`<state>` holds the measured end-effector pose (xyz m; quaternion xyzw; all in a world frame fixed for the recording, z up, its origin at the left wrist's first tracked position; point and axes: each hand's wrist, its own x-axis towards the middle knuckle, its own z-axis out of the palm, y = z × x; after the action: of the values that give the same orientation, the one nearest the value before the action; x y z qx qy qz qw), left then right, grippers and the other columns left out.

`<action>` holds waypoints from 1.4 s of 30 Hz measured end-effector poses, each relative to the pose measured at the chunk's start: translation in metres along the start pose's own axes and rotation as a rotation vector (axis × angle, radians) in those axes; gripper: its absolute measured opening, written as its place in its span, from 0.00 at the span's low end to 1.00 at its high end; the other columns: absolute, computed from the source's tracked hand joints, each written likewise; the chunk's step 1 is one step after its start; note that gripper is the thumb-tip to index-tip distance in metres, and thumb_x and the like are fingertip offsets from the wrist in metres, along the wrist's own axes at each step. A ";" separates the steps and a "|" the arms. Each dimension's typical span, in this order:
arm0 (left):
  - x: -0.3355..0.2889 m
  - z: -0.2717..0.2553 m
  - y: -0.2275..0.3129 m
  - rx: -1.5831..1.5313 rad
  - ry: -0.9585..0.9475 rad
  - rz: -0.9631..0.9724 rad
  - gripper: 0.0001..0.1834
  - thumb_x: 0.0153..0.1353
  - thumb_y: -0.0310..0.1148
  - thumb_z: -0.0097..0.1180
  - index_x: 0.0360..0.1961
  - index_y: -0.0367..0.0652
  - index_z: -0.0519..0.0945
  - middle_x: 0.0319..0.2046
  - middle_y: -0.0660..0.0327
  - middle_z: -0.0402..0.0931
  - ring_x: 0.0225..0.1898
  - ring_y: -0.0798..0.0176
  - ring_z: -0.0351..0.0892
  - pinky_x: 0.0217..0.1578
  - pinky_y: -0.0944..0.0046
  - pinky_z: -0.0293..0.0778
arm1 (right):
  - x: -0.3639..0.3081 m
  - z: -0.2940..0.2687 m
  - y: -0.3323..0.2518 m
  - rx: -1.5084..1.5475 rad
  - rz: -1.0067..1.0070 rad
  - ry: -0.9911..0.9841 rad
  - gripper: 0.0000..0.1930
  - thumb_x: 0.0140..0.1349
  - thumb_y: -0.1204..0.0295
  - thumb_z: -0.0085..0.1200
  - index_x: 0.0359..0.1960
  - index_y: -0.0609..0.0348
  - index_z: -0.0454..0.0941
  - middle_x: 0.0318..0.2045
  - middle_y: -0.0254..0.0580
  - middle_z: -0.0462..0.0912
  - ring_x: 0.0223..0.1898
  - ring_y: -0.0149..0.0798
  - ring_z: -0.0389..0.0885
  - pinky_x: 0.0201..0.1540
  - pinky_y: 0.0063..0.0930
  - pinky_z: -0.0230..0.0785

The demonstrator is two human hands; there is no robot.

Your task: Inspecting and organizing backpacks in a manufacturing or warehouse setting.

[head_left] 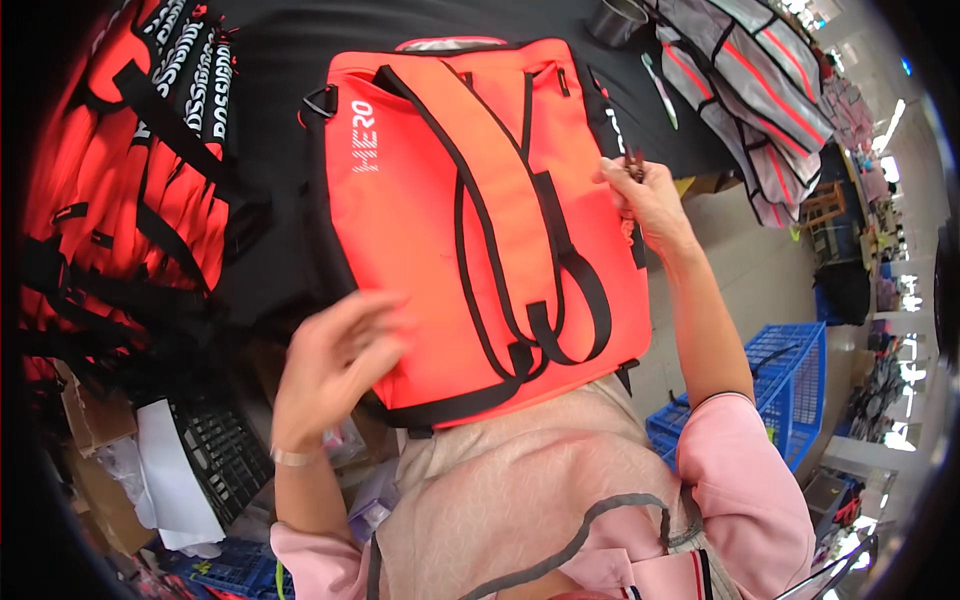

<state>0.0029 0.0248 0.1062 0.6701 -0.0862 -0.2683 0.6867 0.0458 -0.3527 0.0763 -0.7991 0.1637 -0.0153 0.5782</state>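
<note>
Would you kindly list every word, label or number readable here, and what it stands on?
I won't copy the wording, but lettering shows:
White, striped: the red backpack, upper left.
White on black: the red-and-black pile, left.
White, small: the backpack's black right side, too oblique to read.

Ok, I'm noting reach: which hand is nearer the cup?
Right. The right hand is at the right edge of the bag, below the cup in the picture; the left hand is by its lower left side, farther away.

Stacked red goods [110,185], piled grey fabric [735,75] and a blue crate [797,395] show a workshop.
</note>
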 end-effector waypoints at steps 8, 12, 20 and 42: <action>0.118 0.068 -0.041 0.215 0.079 0.131 0.19 0.61 0.42 0.62 0.36 0.32 0.77 0.24 0.69 0.73 0.25 0.73 0.70 0.28 0.67 0.69 | -0.028 0.020 -0.012 0.035 0.072 -0.051 0.17 0.63 0.59 0.59 0.32 0.66 0.80 0.17 0.27 0.73 0.14 0.16 0.58 0.17 0.15 0.48; 0.067 0.051 0.009 -0.416 0.056 0.062 0.21 0.65 0.31 0.55 0.56 0.31 0.70 0.48 0.56 0.77 0.47 0.67 0.80 0.48 0.69 0.76 | -0.028 -0.013 0.016 0.124 0.068 -0.026 0.17 0.63 0.60 0.59 0.33 0.65 0.80 0.18 0.28 0.76 0.15 0.15 0.59 0.18 0.14 0.49; 0.032 0.014 -0.029 1.221 0.338 0.527 0.32 0.57 0.20 0.57 0.64 0.44 0.68 0.53 0.50 0.72 0.45 0.60 0.78 0.41 0.64 0.76 | -0.014 0.027 0.009 -0.073 -0.213 -0.093 0.19 0.62 0.58 0.57 0.33 0.67 0.82 0.22 0.37 0.82 0.22 0.27 0.76 0.29 0.27 0.69; 0.048 0.036 -0.033 1.427 0.038 0.465 0.25 0.53 0.37 0.63 0.54 0.45 0.77 0.58 0.57 0.73 0.57 0.50 0.69 0.58 0.51 0.60 | -0.033 0.013 0.014 -0.303 -0.101 -0.476 0.13 0.53 0.67 0.61 0.29 0.68 0.79 0.20 0.41 0.79 0.24 0.32 0.78 0.29 0.30 0.70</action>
<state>0.0174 -0.0279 0.0656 0.9217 -0.3666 0.0161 0.1260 0.0136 -0.3355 0.0648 -0.8647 -0.0159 0.1685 0.4728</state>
